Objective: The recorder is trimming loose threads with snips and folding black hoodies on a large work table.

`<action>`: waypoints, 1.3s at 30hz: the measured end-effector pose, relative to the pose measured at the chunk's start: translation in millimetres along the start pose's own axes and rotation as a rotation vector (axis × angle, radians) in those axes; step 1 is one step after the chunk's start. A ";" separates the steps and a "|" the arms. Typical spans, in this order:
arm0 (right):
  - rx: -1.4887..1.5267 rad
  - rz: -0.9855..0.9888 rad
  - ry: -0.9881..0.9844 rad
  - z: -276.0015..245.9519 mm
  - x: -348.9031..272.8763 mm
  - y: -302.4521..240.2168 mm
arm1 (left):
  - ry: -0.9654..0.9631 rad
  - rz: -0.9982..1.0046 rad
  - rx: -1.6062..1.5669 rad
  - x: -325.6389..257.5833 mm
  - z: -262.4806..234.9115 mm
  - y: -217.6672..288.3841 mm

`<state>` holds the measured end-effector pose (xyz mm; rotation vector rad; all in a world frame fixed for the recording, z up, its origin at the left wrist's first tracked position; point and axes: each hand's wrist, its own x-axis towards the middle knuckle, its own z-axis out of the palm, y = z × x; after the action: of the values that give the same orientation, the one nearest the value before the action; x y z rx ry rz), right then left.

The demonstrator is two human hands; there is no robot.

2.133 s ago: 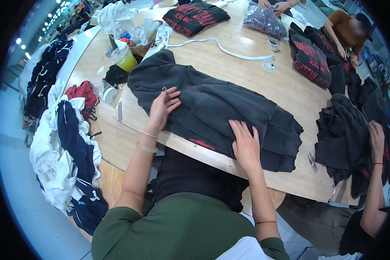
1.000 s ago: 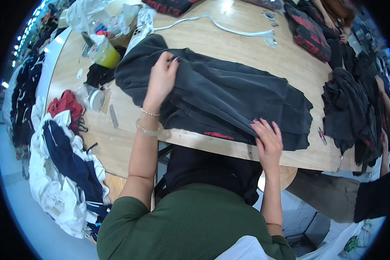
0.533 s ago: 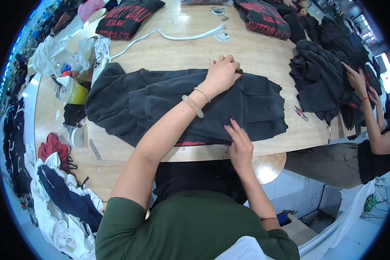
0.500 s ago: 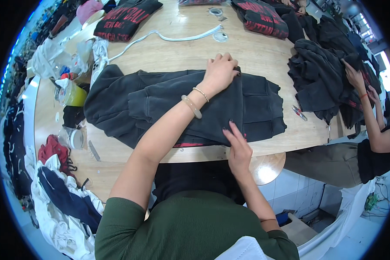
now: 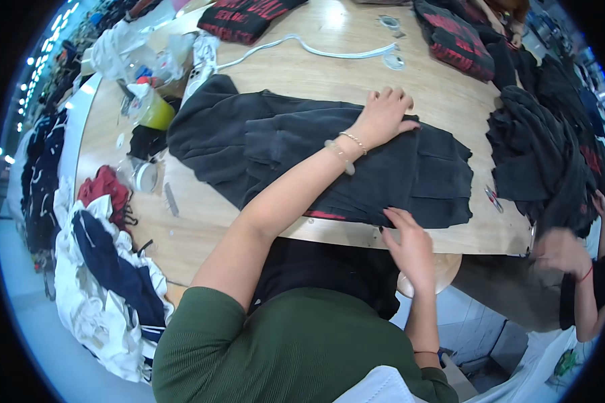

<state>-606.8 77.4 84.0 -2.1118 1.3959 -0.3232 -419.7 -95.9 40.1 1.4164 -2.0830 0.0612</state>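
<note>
A dark grey hooded sweatshirt (image 5: 329, 154) lies folded flat in front of me, its hood at the left and its ribbed hem at the right. A sleeve is laid across its top, and a strip of red print shows along the near edge. My left hand (image 5: 384, 119), with two bracelets at the wrist, reaches across and rests at the garment's far edge, thumb apart from the bent fingers. At the near edge, my right hand (image 5: 410, 245) touches the cloth with its fingertips, fingers stretched and thumb apart. Both hands look open.
Folded dark garments with red print (image 5: 249, 19) lie at the back. White cord (image 5: 302, 46) crosses the wooden table (image 5: 329, 77). Yellow-filled cup (image 5: 156, 113), jar (image 5: 145, 177) and red cloth (image 5: 106, 191) stand left; small snips (image 5: 494, 199) and a dark garment heap (image 5: 538, 154) lie right, beside a co-worker's blurred hand (image 5: 563, 252).
The view has shifted, so the table's things appear farther right. My left thumb now shows apart from the fingers; my hands stay at the same edges. The co-worker's hand has left the heap.
</note>
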 end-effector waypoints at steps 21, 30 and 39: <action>-0.391 -0.205 0.330 84.9 151.3 -12.3 | 0.297 -0.422 -0.421 -143.0 -215.6 -16.1; -0.353 -0.217 0.304 80.8 153.1 -15.9 | -0.058 -0.635 -0.330 -153.5 -223.4 -49.2; -0.404 -0.206 0.309 82.1 154.0 -10.5 | -0.438 -0.803 -1.099 -106.7 -163.6 -139.3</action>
<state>-493.0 -30.7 7.1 -2.6364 1.5161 -0.5017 -200.1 -7.3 78.4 1.4100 -1.2175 -1.5509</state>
